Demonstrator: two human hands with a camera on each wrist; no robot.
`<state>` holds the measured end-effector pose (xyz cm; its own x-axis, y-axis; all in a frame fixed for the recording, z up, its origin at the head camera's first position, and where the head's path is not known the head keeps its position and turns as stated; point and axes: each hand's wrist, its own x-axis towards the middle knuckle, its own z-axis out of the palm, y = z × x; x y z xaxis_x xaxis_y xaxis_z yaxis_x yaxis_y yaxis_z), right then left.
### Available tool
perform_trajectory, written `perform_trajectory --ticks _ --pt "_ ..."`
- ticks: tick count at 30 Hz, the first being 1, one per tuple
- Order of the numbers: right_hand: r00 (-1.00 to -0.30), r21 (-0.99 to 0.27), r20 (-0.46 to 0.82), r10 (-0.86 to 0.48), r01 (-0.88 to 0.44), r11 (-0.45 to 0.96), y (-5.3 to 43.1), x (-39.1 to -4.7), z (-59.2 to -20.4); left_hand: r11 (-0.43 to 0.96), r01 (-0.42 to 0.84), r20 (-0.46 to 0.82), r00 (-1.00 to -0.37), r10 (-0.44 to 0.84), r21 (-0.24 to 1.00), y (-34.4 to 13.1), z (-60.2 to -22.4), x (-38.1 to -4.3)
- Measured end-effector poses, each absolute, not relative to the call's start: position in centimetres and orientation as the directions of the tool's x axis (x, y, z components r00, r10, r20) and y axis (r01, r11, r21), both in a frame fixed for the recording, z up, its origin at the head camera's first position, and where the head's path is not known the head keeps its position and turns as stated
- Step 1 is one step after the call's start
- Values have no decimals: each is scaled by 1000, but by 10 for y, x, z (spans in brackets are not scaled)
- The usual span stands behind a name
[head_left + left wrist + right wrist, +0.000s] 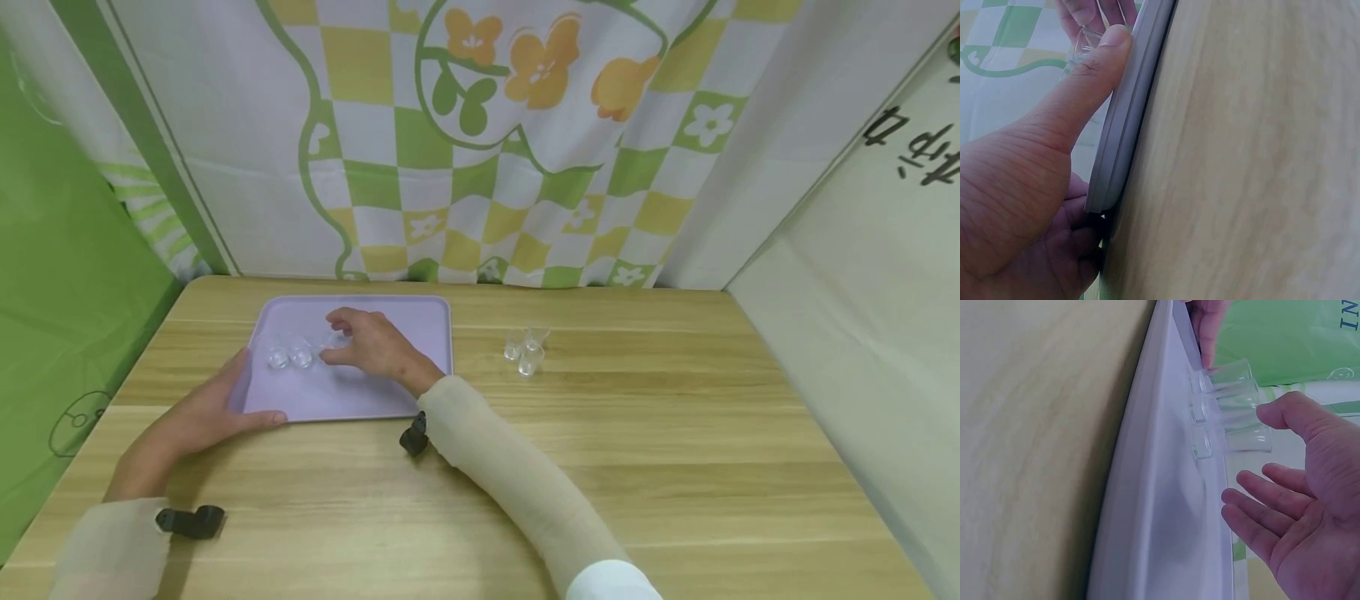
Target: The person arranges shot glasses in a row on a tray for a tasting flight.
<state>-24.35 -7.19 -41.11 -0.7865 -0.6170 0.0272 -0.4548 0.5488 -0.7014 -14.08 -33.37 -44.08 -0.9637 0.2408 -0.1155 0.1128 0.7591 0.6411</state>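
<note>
Three small clear glass cups stand in a row on the lilac tray, toward its left side. In the head view, two cups show plainly and the third is partly hidden by my right hand. That hand hovers over the tray with thumb and fingers spread; in the right wrist view its thumb is close to a cup rim and nothing lies between the fingers. My left hand holds the tray's near left corner, thumb along the front rim and fingers at the left side.
Three more clear cups stand close together on the wooden table, right of the tray. A checkered curtain hangs behind the table's far edge. Green fabric borders the left, a white panel the right.
</note>
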Motion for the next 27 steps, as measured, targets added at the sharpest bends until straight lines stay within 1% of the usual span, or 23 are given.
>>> perform_trajectory --ticks 8,13,19,27 --pt "-785 -709 43 -618 -460 534 -57 -247 -410 759 117 -107 -965 239 641 -334 -440 -141" --pt "-779 -695 78 -623 -490 526 -44 -248 -405 755 116 -107 -965 239 645 -333 -439 -141" --pt "-768 -683 127 -628 -526 506 -26 -246 -399 761 110 -115 -965 237 639 -332 -438 -140" --pt "-767 -659 140 -626 -544 519 -6 -241 -390 769 123 -107 -965 241 627 -333 -440 -140"
